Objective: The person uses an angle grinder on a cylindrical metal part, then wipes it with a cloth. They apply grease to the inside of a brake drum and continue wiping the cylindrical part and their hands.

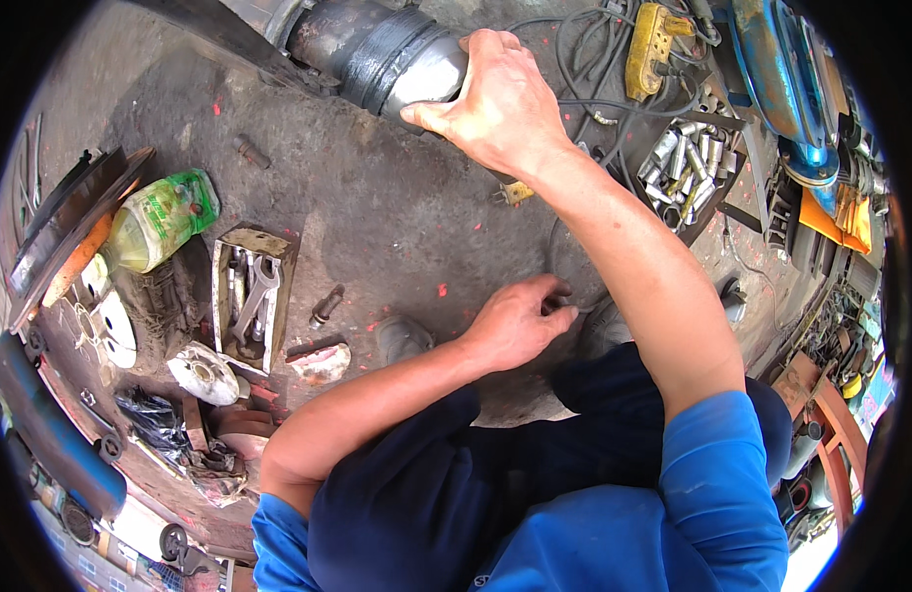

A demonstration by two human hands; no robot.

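At the top, a thick cylindrical metal part lies on the floor, dark along its body and bright silver at its near end. My right hand grips that silver end, thumb on the near side and fingers over the far side. Low over the floor, between my shoes, my left hand has loosely curled fingers with a gap to the thumb. Nothing shows in it. To its left lie a bolt-like piece and a metal toolbox holding wrenches.
A tray of sockets and a yellow power strip with tangled black cables lie at the right. Beside them stands a blue machine part. At the left are a green-labelled plastic bottle and white discs.
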